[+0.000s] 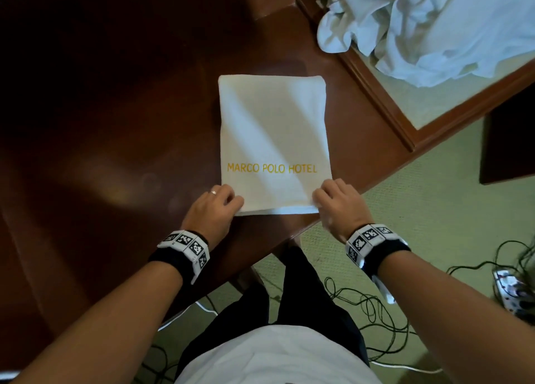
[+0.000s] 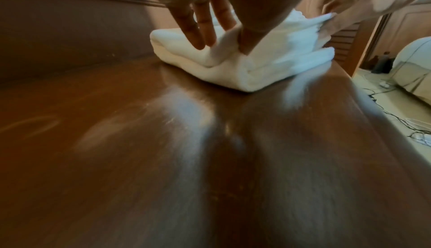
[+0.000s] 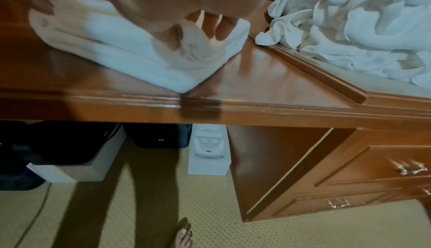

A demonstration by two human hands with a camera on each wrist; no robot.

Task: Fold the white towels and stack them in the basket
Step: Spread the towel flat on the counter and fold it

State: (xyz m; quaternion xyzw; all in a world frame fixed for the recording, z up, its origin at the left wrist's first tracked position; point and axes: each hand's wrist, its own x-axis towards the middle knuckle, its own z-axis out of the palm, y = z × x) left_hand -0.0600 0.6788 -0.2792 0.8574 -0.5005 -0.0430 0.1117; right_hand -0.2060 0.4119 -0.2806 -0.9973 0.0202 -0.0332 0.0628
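A white towel (image 1: 272, 134) with yellow "MARCO POLO HOTEL" lettering lies folded into a long rectangle on the dark wooden desk (image 1: 115, 123). My left hand (image 1: 220, 204) pinches its near left corner, with the thumb and fingers on the lifted top layers (image 2: 219, 52). My right hand (image 1: 333, 201) pinches the near right corner, its thumb and fingers closed on bunched cloth (image 3: 196, 49). Both corners are raised slightly off the lower layers. No basket is in view.
A heap of unfolded white towels (image 1: 434, 27) lies on the glass-topped section at the back right (image 3: 349, 27). The desk's front edge (image 3: 210, 104) runs just below the towel. Cables (image 1: 376, 311) trail on the carpet, with boxes and bags (image 3: 81, 150) under the desk.
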